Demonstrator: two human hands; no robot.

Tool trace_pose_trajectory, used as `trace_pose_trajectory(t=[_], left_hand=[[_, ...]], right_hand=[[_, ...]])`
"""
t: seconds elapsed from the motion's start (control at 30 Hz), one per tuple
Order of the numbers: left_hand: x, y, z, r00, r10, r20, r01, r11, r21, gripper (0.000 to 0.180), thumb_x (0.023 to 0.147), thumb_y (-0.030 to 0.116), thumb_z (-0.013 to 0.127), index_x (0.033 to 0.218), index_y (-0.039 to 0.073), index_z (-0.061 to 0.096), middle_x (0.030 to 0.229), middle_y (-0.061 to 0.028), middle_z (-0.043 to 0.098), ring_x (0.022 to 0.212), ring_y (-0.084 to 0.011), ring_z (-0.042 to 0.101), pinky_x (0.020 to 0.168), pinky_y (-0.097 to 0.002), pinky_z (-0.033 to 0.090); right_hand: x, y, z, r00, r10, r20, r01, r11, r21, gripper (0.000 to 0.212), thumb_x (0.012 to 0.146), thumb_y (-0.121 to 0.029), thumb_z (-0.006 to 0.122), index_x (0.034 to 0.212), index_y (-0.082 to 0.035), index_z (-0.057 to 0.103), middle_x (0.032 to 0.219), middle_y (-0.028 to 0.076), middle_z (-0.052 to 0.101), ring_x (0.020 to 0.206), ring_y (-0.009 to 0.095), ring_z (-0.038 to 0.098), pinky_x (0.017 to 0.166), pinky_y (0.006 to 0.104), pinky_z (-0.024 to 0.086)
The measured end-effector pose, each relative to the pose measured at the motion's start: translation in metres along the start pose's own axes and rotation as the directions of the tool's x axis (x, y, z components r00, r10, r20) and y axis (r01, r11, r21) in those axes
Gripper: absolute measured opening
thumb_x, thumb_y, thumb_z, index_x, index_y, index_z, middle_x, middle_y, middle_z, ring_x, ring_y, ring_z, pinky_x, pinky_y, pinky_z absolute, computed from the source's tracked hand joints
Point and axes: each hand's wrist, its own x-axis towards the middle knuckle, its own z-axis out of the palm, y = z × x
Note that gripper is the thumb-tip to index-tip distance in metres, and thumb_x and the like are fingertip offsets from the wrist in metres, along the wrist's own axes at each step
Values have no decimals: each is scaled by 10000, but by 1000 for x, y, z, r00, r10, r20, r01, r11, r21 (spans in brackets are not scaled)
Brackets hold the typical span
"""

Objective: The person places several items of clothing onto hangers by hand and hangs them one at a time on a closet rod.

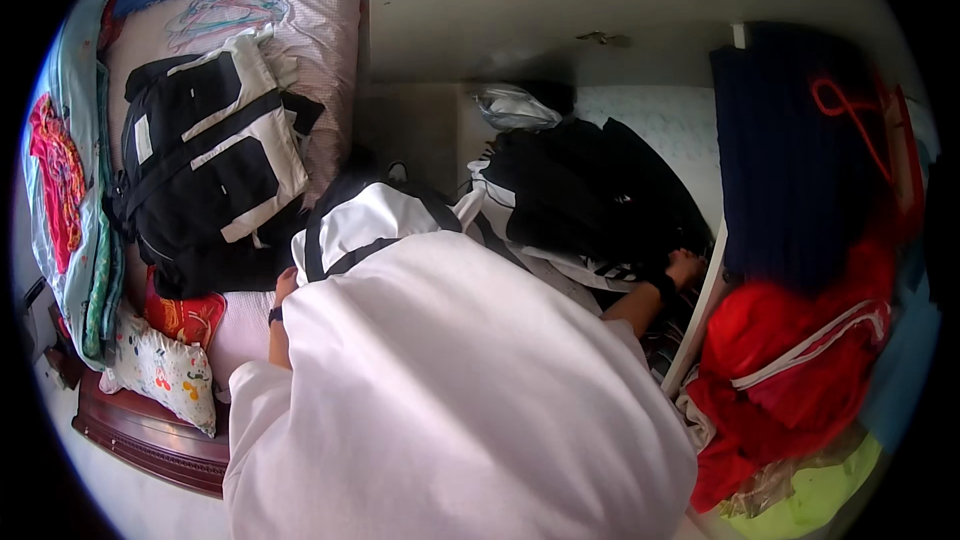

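Left grip (286, 285): at the near left edge of a white cloth with black bands (372, 212), held in front of the body; fingers mostly hidden, cannot tell if clamped or apart. Right grip (685, 267): low at the right end of the black clothes pile (590, 180), close to the pale divider (693, 325); fingers bent, cannot tell if they pinch fabric.

Risks, as judged: pile looks loose and uneven, so a pull at 1 end could topple it. Knuckles could scrape the divider, space there being tight. Loose bands could snag. The wearer's white shirt (460, 380) blocks much of the view below.

Surface and room: pile sits in a pale-walled storage compartment. Left, a bed with pink cover (335, 50) carries tangled hangers (235, 5) and a black-and-white bundle (215, 145). Right, red clothing (790, 350) beneath navy cloth (780, 160).
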Motion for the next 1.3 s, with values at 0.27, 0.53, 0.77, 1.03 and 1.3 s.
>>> trace_pose_trajectory(t=[0.27,0.53,0.77,1.03,1.3], left_hand=[[-39,113,-6,984,-178,-7,175,974,-147,288,911,176,533,1109,-8,633,907,-73,676,802,-149,634,739,-275,509],[-7,128,-25,990,-94,-106,59,952,-300,273,921,151,522,1115,-6,635,908,-80,680,799,-155,640,738,-276,514],[11,96,-30,985,-143,-95,97,920,-379,254,905,143,526,1088,8,640,841,-70,667,707,-135,594,646,-264,488],[48,117,-25,959,-255,-125,166,860,-482,230,887,127,537,1052,19,654,808,-52,644,680,-125,578,625,-242,473],[102,77,-17,926,-207,-316,118,953,-279,325,856,282,548,973,20,702,971,-184,699,966,-320,661,856,-382,499]], right_hand=[[81,99,24,939,-201,281,127,957,259,287,750,83,590,1012,-33,589,864,58,635,756,155,595,695,281,486],[50,21,17,926,78,370,174,779,-602,382,900,-262,590,1169,7,630,1098,184,675,924,273,680,743,409,537],[-69,-139,19,895,388,-221,-444,826,-348,333,894,-193,569,1137,25,636,1132,180,661,1010,285,642,870,415,486],[-259,-421,7,179,-661,729,364,733,575,166,807,-89,704,919,14,638,804,59,655,739,95,579,707,254,481],[-458,-618,-15,-645,-617,451,442,181,879,101,781,-86,676,808,9,653,694,106,625,621,150,577,593,292,452]])
